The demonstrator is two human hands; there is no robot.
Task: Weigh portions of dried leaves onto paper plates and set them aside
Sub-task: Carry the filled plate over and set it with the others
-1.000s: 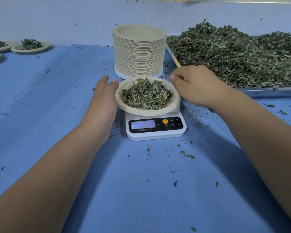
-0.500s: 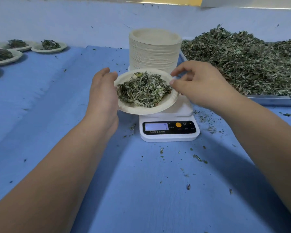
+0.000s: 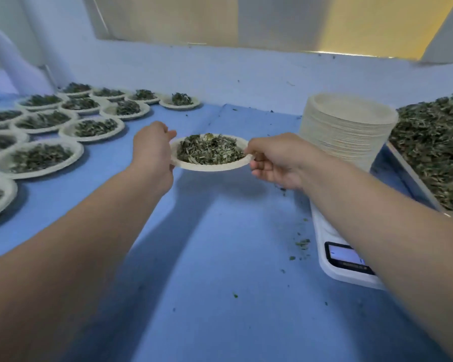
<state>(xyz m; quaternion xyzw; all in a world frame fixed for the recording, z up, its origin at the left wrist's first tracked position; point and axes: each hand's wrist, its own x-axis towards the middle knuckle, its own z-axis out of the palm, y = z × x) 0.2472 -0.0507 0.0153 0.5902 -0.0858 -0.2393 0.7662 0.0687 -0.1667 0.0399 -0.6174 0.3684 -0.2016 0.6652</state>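
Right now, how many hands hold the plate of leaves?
2. The left hand grips the round white paper plate of dried green leaves at its left rim; the right hand pinches its right rim.

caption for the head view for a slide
Left hand and right hand hold a paper plate of dried leaves above the blue table, between the scale and rows of filled plates.

Filled paper plates set out at left — thirteen countable, the frame edge cutting off some. One held plate, also filled. One stack of empty plates. One digital scale. One tray of loose dried leaves. Two hands — left hand, right hand.
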